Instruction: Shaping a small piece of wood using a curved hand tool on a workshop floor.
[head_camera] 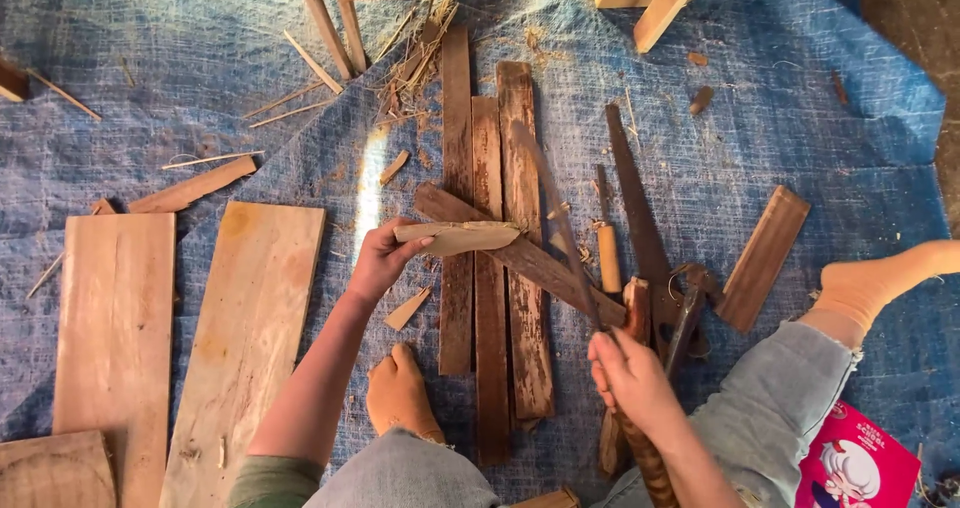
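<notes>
My left hand point(378, 261) grips the near end of a short pale wood piece point(462, 236), held flat above several dark slats point(493, 258). My right hand point(632, 370) is closed around the banded handle of a long curved blade point(560, 223), whose tip reaches up over the slats past the pale piece. The blade lies just right of that piece; whether they touch I cannot tell. My socked feet point(400, 393) rest on the blue tarp point(780, 118), the left one beside the slats.
Two wide light boards point(245, 338) lie at left. A handsaw point(640, 218), a hammer point(690, 313) and a grooved brown plank point(762, 258) lie at right. A wooden stool's legs point(340, 23) stand at top. Splinters and shavings litter the tarp. A pink packet point(855, 463) sits bottom right.
</notes>
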